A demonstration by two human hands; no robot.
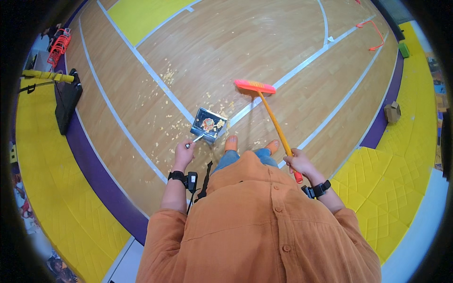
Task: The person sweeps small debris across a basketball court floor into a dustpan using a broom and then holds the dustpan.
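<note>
My left hand (184, 154) grips the handle of a metal dustpan (202, 124), which has pale flakes and a round, reddish patch in its pan. Around the pan, pale yellowish flakes (167, 76) lie scattered over the wood-pattern floor, densest beyond it and to its left. My right hand (300, 163) is closed round the orange handle of a broom (276, 122) near its red end. The broom's pink head (254, 86) is ahead and to the right of the dustpan, apart from it. Whether its bristles touch the floor I cannot tell.
Yellow padding (53, 198) borders the floor on the left, and more padding (385, 191) on the right. A black base with a yellow post (49, 75) stands at left. A cardboard box (392, 112) sits at right. An orange-red hurdle frame (378, 33) stands farther off.
</note>
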